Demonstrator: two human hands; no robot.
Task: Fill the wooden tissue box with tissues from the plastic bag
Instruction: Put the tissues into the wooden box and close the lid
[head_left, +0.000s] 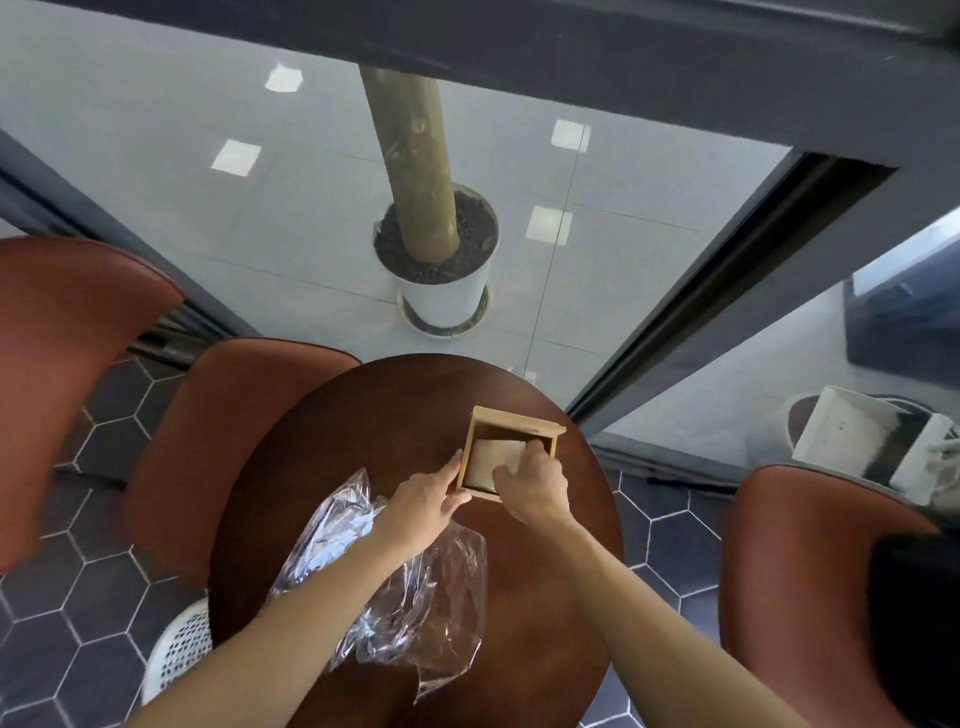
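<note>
The wooden tissue box (511, 453) is set open-side-up on the round dark wood table (363, 415), toward its far right edge, w/ the sliding lid (519, 420) pushed back so the cavity is exposed. The box is braced at its near-left corner by the left hand (425, 501), fingers laid along the left wall and thumb against the near wall, apparently so the box is kept from skidding while it is loaded. A beige stack of tissues (493, 460) is seen inside; it is pressed from above by the right hand (535, 480), fingers curled down into the cavity. Whether the stack is pinched or only pushed flat can't be told, as the fingertips are hidden. The clear plastic bag (415, 587) is left crumpled on the table's near side, under the left forearm; it looks emptied, though its contents can't be confirmed. Judged from this, approx. 1 step is left: seating the stack and sliding the lid shut.
</note>
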